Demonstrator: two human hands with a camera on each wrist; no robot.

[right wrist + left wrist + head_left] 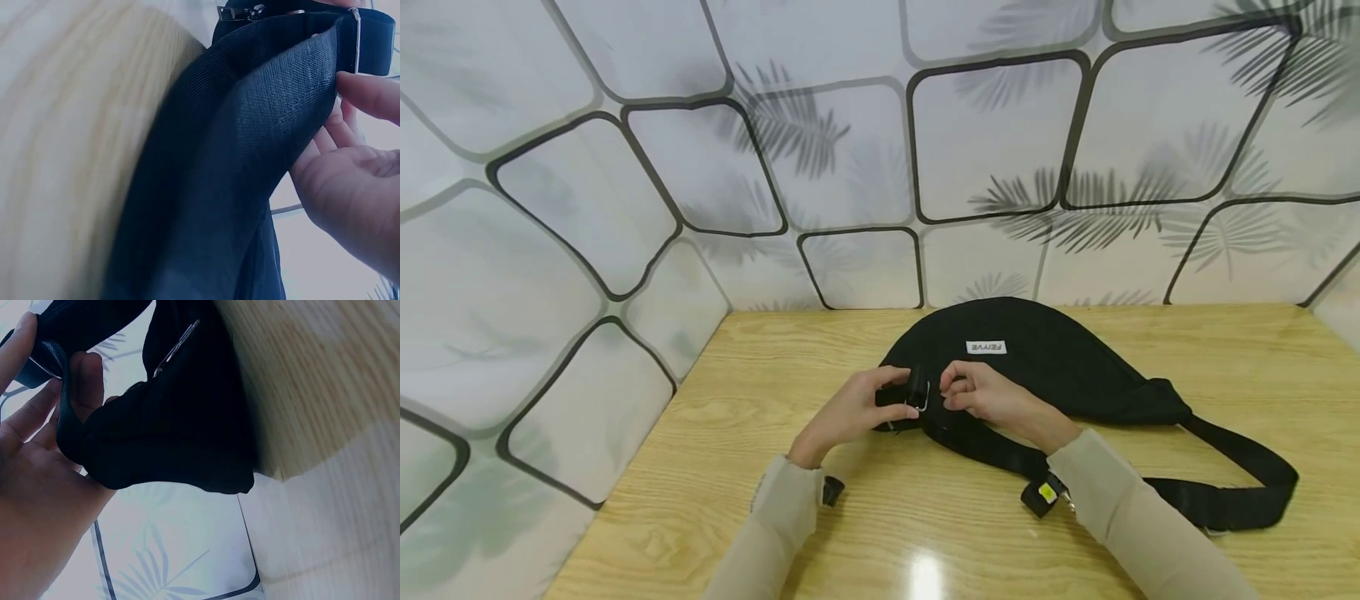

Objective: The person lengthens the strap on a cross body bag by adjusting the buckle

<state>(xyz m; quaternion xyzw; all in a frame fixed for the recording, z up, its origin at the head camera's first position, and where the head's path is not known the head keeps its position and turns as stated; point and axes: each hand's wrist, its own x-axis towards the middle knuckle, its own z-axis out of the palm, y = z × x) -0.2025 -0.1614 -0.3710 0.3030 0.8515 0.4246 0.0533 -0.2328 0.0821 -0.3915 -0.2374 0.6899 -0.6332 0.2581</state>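
By the left end of the black bag [1030, 367] on the desk [700, 450], our left hand [853, 408] grips the strap [287, 87], our right hand [996, 400] pinches it beside the buckle [357, 40], and uneven pulling could make us twist it.

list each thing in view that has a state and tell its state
Left hand, gripping the strap
Right hand, fingers bent near the metal buckle; whether it grips the strap, unclear
Metal buckle, threaded on the strap
Strap, partly raised at the hands, partly resting on the table
Black bag, lying on the table
White label, upside down in head view
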